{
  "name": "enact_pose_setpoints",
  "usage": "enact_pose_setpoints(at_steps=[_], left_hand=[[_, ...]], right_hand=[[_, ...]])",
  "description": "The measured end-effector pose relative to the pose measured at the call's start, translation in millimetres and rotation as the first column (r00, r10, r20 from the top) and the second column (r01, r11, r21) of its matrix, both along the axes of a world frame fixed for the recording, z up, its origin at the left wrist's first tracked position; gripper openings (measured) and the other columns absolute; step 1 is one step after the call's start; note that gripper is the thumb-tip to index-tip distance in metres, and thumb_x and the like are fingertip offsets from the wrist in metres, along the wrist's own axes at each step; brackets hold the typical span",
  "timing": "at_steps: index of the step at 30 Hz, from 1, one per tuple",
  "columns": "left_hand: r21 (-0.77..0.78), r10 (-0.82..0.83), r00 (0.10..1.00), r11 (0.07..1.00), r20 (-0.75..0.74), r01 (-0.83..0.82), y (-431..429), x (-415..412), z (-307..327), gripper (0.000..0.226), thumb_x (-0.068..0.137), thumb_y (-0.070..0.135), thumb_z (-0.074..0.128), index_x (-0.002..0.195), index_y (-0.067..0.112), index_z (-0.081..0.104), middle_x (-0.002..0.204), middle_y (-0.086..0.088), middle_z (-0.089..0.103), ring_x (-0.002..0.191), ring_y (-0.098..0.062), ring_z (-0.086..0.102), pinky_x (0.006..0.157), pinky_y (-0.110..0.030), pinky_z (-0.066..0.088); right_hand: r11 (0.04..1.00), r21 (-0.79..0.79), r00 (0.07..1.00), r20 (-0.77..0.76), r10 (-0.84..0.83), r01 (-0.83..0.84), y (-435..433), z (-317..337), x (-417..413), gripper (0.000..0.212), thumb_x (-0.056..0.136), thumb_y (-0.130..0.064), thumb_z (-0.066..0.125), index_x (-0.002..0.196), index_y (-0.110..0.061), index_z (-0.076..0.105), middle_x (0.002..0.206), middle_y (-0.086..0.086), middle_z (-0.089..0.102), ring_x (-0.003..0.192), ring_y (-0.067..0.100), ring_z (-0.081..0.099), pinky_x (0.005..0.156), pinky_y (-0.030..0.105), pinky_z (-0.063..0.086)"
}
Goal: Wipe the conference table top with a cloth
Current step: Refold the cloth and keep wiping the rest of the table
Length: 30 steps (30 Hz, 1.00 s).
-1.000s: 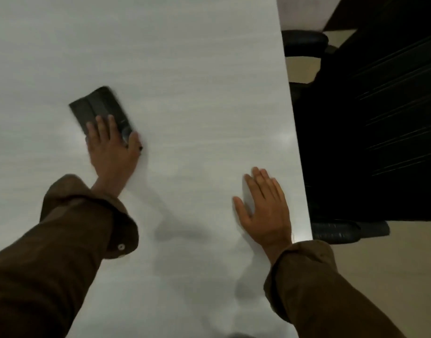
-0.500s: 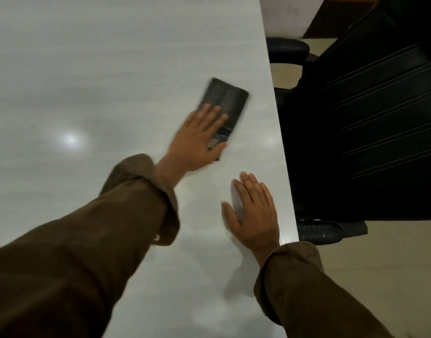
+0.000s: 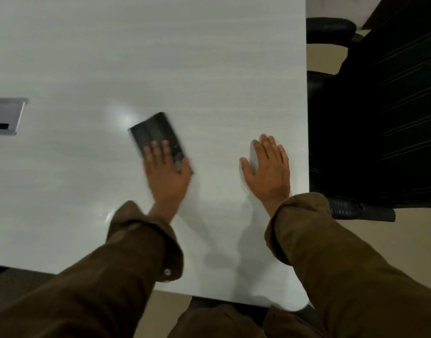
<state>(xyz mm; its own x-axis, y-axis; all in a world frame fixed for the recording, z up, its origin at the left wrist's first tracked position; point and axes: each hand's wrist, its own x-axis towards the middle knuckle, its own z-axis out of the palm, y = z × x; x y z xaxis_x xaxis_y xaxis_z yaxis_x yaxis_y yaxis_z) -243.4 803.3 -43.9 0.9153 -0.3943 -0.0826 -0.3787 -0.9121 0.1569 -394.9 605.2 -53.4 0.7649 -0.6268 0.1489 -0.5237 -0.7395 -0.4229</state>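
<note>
While its far corner smears with motion blur, the dark folded cloth (image 3: pixel 153 132) lies flat on the pale worktop (image 3: pixel 197 64), about midway across the part in view and nearer the person than the far side. The left hand (image 3: pixel 167 174) is laid on its near half. The fingers (image 3: pixel 158 152) are straight and spread over the fabric, and the thumb sits against the cloth's right edge, so the hand presses down rather than clutches. The right hand (image 3: pixel 269 169) is also flat, palm down on bare worktop with fingers together and nothing in it. It is well apart from the cloth and close to the right edge.

Half a second ago the cloth was up near that right edge, ahead of the right hand, and a second ago it was far off to the left. It has now come back leftward toward the middle, so the strokes run side to side. I judge the wiping to be mid-pass, with this end strip covered more than once and the rest of the top probably still to do.

The right hand has stayed braced in much the same spot. The view has pulled back, so the worktop's near edge now shows, and a grey cable hatch (image 3: pixel 5 115) has come into view at the far left. To the right, the black office chair (image 3: pixel 380 106) stands just beside the worktop, as it did before. Brown sleeves (image 3: pixel 141 235) cover both forearms.
</note>
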Motion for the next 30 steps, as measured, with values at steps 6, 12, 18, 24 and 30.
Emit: enact_pose_setpoints(at_steps=[6,12,18,24,30], left_hand=[[0.0,-0.313,0.949,0.95,-0.036,0.313,48,-100,8,0.071,0.098,0.055,0.032,0.157,0.019,0.016,0.165,-0.005,0.007,0.153,-0.024,0.0,0.122,-0.046,0.012],[0.058,0.128,0.987,0.991,-0.102,-0.122,173,-167,15,0.074,0.097,0.062,0.022,0.157,0.021,0.012,0.166,-0.003,0.003,0.152,-0.022,-0.005,0.122,-0.05,0.013],[0.057,0.32,0.94,0.947,-0.115,-0.315,141,-160,16,0.079,0.095,0.064,0.015,0.157,0.016,0.012,0.165,-0.01,0.006,0.152,-0.03,-0.001,0.122,-0.052,0.008],[-0.002,0.081,0.988,0.997,-0.135,-0.082,22,-134,16,0.08,0.093,0.061,0.016,0.157,0.013,0.014,0.164,-0.014,0.008,0.151,-0.034,0.002,0.122,-0.052,0.007],[0.103,-0.409,0.904,0.901,-0.124,0.422,55,-152,18,0.073,0.099,0.059,0.025,0.157,0.017,0.011,0.165,-0.007,0.002,0.152,-0.027,-0.003,0.121,-0.049,0.012]], right_hand=[[0.981,0.02,0.981,0.016,0.194,-0.195,-13,1,-27,0.051,0.099,-0.034,0.049,0.141,-0.005,0.051,0.151,0.016,0.045,0.144,0.03,0.037,0.122,0.042,0.021],[0.979,0.004,0.979,-0.025,0.203,-0.203,-9,6,-39,0.056,0.099,-0.036,0.036,0.141,-0.002,0.049,0.149,0.018,0.046,0.142,0.034,0.039,0.121,0.044,0.022],[0.972,0.013,0.967,-0.095,0.236,-0.236,-7,12,-41,0.06,0.099,-0.038,0.03,0.143,0.0,0.046,0.151,0.02,0.044,0.142,0.035,0.038,0.12,0.046,0.023],[0.972,0.037,0.96,-0.151,0.236,-0.233,4,15,-71,0.06,0.099,-0.036,0.027,0.144,-0.003,0.048,0.152,0.018,0.044,0.142,0.034,0.039,0.12,0.049,0.02],[0.992,0.055,0.968,-0.217,0.123,-0.114,35,14,-104,0.062,0.101,-0.04,0.017,0.151,-0.009,0.036,0.159,0.013,0.034,0.149,0.029,0.027,0.123,0.049,0.017]])
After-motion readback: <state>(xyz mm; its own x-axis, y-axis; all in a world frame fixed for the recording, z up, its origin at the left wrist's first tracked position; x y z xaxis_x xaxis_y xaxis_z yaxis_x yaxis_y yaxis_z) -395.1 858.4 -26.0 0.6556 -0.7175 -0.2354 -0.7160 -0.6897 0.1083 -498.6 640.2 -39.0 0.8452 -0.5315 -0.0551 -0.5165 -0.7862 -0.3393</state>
